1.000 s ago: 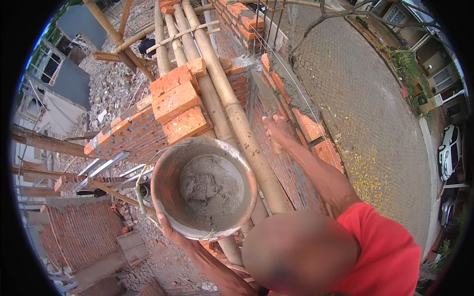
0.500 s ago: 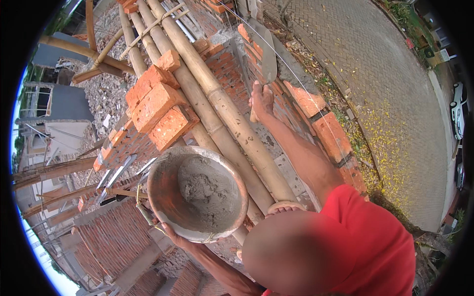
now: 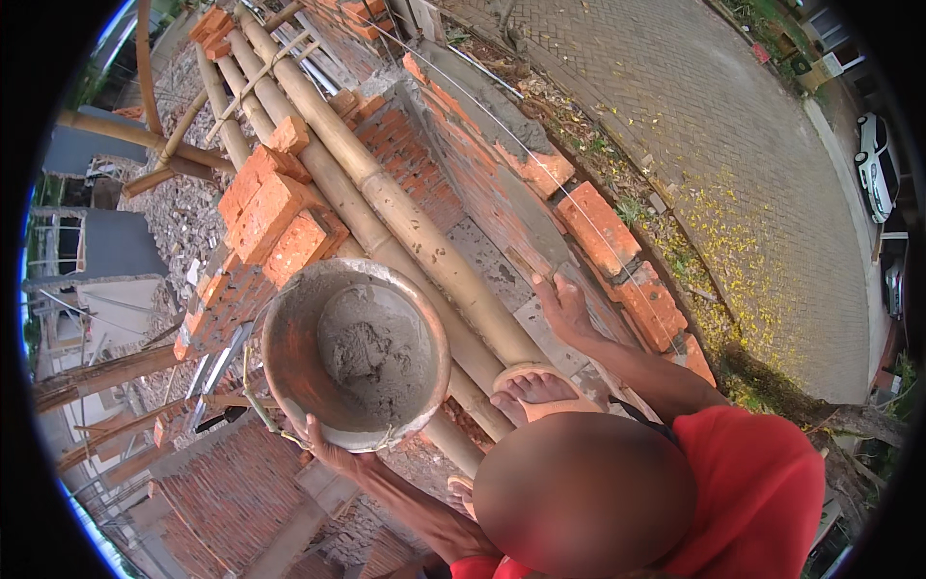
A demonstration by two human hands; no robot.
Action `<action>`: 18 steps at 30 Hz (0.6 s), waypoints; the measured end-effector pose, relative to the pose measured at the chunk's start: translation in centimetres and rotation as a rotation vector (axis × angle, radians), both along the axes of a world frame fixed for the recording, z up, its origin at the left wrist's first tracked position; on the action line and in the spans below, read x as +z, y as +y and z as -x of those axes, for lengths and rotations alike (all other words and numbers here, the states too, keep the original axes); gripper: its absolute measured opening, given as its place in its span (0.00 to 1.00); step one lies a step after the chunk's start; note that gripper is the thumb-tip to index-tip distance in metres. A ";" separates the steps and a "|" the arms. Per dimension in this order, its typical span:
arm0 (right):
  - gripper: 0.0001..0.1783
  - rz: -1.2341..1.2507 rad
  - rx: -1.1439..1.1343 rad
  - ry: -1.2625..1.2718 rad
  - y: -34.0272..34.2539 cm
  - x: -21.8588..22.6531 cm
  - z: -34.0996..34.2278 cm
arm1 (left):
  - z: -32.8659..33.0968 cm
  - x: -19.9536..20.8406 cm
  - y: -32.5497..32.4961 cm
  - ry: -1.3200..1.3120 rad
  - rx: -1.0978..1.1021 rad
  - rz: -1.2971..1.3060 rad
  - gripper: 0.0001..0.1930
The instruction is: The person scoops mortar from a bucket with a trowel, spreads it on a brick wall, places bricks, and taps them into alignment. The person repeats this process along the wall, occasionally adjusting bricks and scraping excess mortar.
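Note:
A round bucket (image 3: 277, 362) of wet grey mortar (image 3: 371, 352) stands tilted beside the bamboo poles. My left hand (image 3: 333, 451) grips its near rim, with the fingers over the edge. Beside the brick wall, my right hand (image 3: 564, 307) is closed on a trowel, whose wooden handle (image 3: 524, 265) pokes out past the fingers. The trowel's blade is hidden from view. Along the top of that wall lie orange bricks (image 3: 598, 227) and a strip of grey mortar (image 3: 492, 101), with a taut white string above them.
Bamboo poles (image 3: 405, 246) run lengthwise under my sandalled foot (image 3: 533, 388). Loose bricks (image 3: 265, 217) are piled on the poles beyond the bucket. A paved road (image 3: 772, 222) lies right of the wall, with a parked white car (image 3: 876, 169). Rubble (image 3: 183, 207) covers the ground at left.
My right hand has come down and back toward me from the wall top, and the trowel blade has gone out of sight. My left hand stays on the bucket; the view has shifted slightly.

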State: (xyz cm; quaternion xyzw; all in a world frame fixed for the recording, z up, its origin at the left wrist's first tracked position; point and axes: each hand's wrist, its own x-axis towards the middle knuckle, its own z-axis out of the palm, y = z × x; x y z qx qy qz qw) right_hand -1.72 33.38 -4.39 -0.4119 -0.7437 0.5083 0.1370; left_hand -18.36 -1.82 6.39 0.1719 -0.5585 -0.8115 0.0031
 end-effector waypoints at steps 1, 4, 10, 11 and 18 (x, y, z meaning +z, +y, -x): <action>0.25 -0.044 0.126 0.019 0.0 2.1 -1.3 | -0.3 0.7 0.9 -0.014 -0.011 0.000 0.35; 0.23 -0.300 0.535 0.131 1.1 8.5 -1.3 | -1.8 2.5 5.0 0.097 -0.057 -0.030 0.34; 0.16 -0.903 0.856 -0.249 -0.8 14.6 7.7 | -4.7 4.7 10.6 0.209 -0.044 -0.099 0.32; 0.16 -0.903 0.932 -0.332 -1.9 14.3 8.9 | -4.9 4.8 10.7 0.201 -0.060 -0.027 0.32; 0.23 -1.308 1.287 -0.331 -3.0 18.0 6.7 | -5.4 4.1 10.3 0.333 -0.077 0.188 0.31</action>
